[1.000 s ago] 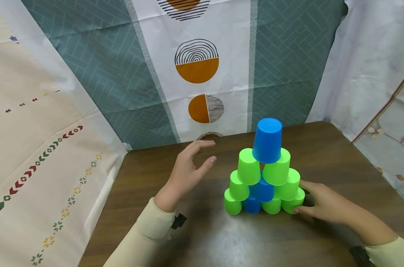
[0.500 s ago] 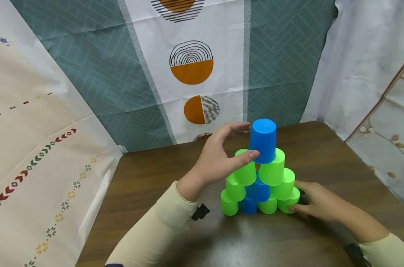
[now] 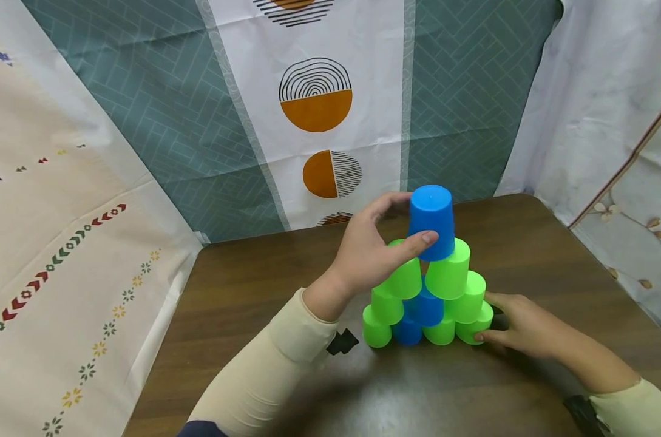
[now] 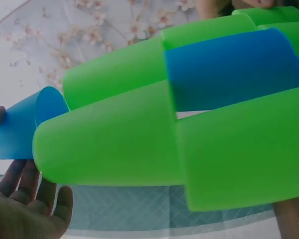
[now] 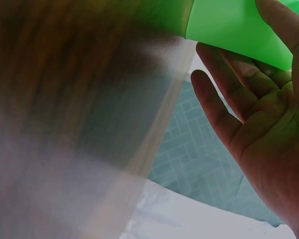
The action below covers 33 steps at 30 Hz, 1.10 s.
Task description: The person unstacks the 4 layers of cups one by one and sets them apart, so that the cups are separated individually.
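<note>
Upside-down green and blue plastic cups stand stacked as a pyramid. At its top is a blue cup [image 3: 431, 212], bridging two green cups, one of which is this right-hand green cup [image 3: 448, 273]. My left hand [image 3: 361, 255] holds the top blue cup from the left, thumb in front and fingers behind. In the left wrist view that blue cup [image 4: 17, 130] sits between thumb and fingertips. My right hand [image 3: 532, 331] holds the bottom-right green cup [image 3: 472, 331], thumb at its front and fingers behind. In the right wrist view, fingers lie along this green cup [image 5: 234, 25].
The stack stands on a brown wooden table [image 3: 243, 303]. A teal and white patterned cloth [image 3: 357, 109] hangs behind it. An embroidered cream cloth [image 3: 62, 273] borders the left side, and a floral white curtain [image 3: 625, 170] the right.
My left hand has moved right and up from beside the stack to the top blue cup and taken hold of it. My right hand has stayed at the bottom-right green cup.
</note>
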{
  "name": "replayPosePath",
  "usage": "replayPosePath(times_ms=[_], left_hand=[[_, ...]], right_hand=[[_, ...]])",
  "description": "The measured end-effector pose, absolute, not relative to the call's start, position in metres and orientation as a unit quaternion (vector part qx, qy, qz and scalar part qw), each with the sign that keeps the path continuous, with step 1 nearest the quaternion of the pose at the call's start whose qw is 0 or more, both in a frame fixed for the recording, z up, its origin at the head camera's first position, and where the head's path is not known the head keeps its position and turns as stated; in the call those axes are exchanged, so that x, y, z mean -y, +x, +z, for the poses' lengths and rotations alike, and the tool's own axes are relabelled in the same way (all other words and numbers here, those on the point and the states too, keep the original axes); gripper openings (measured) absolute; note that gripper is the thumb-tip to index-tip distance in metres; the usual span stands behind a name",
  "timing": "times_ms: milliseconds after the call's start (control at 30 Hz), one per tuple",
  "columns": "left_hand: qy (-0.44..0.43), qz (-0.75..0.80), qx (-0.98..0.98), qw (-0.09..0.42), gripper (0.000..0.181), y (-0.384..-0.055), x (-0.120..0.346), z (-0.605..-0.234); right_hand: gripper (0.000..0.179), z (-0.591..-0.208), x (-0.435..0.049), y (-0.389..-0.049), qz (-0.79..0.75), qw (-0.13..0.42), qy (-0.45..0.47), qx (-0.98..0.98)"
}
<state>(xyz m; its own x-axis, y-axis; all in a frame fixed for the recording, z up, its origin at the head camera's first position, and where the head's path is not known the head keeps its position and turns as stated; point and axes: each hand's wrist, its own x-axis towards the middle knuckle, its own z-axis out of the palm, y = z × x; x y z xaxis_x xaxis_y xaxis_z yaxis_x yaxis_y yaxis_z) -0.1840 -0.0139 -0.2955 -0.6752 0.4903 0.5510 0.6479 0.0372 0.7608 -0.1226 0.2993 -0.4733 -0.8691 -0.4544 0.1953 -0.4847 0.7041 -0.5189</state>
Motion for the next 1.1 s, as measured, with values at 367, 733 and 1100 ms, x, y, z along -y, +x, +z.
replayPosePath(times_ms=[367, 733, 1100], left_hand=[[-0.356, -0.589, 0.709, 0.152, 0.068, -0.183, 0.080, -0.285], [-0.175, -0.548, 0.801, 0.169, 0.050, -0.206, 0.199, -0.360], [-0.028, -0.495, 0.865, 0.082, 0.056, -0.254, 0.280, -0.456]], right_hand=[[0.060, -0.473, -0.291, -0.129, 0.279, 0.033, 0.257, 0.925], [0.056, -0.472, -0.292, -0.129, 0.265, 0.066, 0.271, 0.923], [0.053, -0.480, -0.296, -0.122, 0.253, 0.080, 0.260, 0.928]])
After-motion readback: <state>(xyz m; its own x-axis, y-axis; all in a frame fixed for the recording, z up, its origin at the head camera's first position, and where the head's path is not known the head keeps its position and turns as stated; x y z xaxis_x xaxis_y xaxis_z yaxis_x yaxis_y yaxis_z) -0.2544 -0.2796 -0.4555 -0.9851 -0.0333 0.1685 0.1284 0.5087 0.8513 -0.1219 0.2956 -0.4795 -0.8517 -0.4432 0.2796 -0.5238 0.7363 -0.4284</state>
